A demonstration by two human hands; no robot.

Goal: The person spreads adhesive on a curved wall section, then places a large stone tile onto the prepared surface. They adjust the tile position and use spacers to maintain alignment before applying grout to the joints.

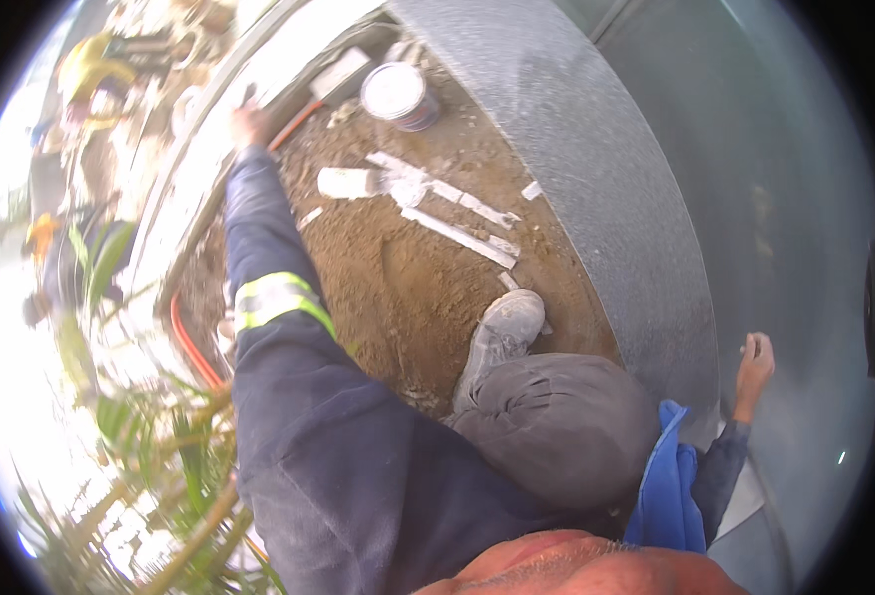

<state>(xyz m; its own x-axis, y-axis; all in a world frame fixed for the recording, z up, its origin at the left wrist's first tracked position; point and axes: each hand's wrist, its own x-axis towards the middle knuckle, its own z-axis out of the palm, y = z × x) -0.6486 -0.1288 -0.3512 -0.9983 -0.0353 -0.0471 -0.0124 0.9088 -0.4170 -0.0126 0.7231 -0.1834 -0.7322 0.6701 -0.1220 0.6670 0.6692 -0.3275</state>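
My left arm, in a dark sleeve with a reflective yellow band, stretches forward to the pale ledge [182, 198]. My left hand [249, 124] is at that ledge's edge, washed out by glare and blurred, so its fingers and anything in them cannot be made out. Out to the right, my right hand [754, 375] is raised in front of the smooth grey-green panel [795, 248]. Its fingers point up, slightly bent and a little apart, with nothing visible in them. My bent knee [566, 426] and dusty shoe [510, 322] are over the brown soil [388, 288].
White strips [457, 236] and a white cup-like container [348, 182] lie on the soil. Beyond stands a lidded bucket [396, 96]. A grey stone slab [596, 149] borders the right. Leafy plants [189, 466] and an orange tube [191, 342] are left. A person in yellow [95, 74] works farther off.
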